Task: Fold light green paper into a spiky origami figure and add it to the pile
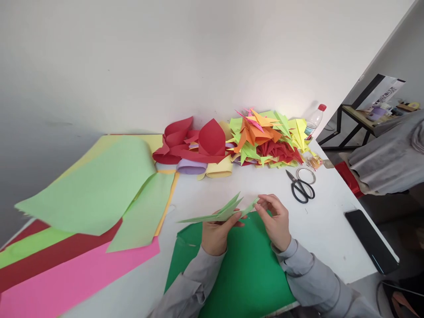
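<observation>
A light green folded paper figure with long pointed tips is held between both hands, just above a dark green sheet. My left hand grips the figure's body from below. My right hand pinches its right tip with the fingertips. Both arms wear grey sleeves.
Large light green, red, pink and yellow sheets lie at the left. A pile of folded paper figures and curled red and purple paper sits by the wall. Black scissors, a tape ring, a plastic bottle and a phone are at the right.
</observation>
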Tool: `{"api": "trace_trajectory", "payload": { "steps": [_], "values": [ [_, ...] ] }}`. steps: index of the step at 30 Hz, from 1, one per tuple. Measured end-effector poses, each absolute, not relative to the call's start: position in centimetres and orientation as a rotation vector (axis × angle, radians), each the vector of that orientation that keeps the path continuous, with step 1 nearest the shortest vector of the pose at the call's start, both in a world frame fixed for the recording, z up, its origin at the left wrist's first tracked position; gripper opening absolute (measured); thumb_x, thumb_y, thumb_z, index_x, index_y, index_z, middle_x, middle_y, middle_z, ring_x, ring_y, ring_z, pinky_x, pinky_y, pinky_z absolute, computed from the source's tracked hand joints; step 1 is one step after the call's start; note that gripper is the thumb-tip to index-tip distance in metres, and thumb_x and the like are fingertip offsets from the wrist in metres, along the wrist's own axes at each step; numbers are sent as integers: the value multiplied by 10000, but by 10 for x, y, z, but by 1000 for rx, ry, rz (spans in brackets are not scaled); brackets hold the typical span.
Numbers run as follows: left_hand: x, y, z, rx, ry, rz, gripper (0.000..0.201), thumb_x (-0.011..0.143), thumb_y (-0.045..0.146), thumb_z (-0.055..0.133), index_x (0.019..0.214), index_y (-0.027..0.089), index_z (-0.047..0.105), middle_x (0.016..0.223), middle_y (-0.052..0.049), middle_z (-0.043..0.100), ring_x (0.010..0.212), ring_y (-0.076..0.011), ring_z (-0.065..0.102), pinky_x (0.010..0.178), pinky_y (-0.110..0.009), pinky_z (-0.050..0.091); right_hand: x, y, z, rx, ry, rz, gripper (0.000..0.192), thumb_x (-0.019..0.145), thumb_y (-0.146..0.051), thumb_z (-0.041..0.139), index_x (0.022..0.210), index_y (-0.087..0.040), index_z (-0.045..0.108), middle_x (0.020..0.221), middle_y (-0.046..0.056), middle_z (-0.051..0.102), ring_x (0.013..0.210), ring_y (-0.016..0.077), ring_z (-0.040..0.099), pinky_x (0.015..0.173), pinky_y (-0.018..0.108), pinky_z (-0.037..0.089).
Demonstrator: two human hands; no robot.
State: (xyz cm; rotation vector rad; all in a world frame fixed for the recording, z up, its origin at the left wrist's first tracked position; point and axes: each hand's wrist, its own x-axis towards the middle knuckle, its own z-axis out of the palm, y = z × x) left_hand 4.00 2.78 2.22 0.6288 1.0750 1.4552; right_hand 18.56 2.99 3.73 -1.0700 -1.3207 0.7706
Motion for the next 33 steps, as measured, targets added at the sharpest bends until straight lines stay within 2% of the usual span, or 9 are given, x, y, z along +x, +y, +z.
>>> {"api": "trace_trajectory", "payload": {
  "steps": [7, 17, 22, 28, 30, 33],
  "values": [
    [40, 28, 26, 623, 1065, 1450, 270, 448, 266, 883, 643, 154, 734, 610, -14, 721, 531, -224, 691, 409, -270, 583, 186, 31, 39, -1111, -1242, 856, 209, 772, -241, 706, 973, -218, 655, 809, 12, 608, 675, 129, 561, 617, 272, 492],
    [35, 29, 25, 694, 1092, 1450, 260, 472, 297, 871, 640, 158, 731, 617, -32, 723, 561, -239, 689, 429, -305, 591, 186, 31, 44, -1089, -1254, 846, 73, 785, -238, 688, 792, -210, 621, 771, 5, 580, 672, 132, 541, 608, 268, 466],
    [35, 29, 24, 685, 1106, 1466, 266, 463, 293, 873, 647, 160, 734, 634, -32, 730, 589, -219, 679, 453, -302, 607, 187, 29, 45, -1083, -1339, 830, 171, 775, -241, 693, 673, -200, 561, 818, 36, 625, 682, 138, 560, 615, 278, 477],
    [36, 28, 27, 670, 1133, 1449, 269, 440, 312, 873, 611, 161, 729, 618, -31, 724, 571, -211, 669, 454, -295, 602, 185, 26, 46, -1152, -1444, 781, 112, 748, -171, 679, 823, -214, 607, 759, 2, 647, 560, 110, 515, 549, 258, 460],
    [36, 28, 28, 648, 1141, 1448, 268, 433, 317, 874, 590, 159, 725, 607, -34, 719, 560, -209, 663, 453, -296, 600, 185, 26, 46, -1111, -1524, 735, 77, 769, -146, 646, 795, -218, 634, 761, 9, 653, 565, 114, 531, 537, 260, 459],
    [35, 29, 30, 613, 1135, 1445, 279, 422, 314, 879, 589, 155, 722, 602, -36, 714, 552, -206, 657, 445, -294, 593, 186, 26, 45, -1026, -1614, 649, 140, 805, -124, 588, 743, -227, 659, 824, 42, 691, 660, 144, 608, 557, 279, 486]
  ]
}}
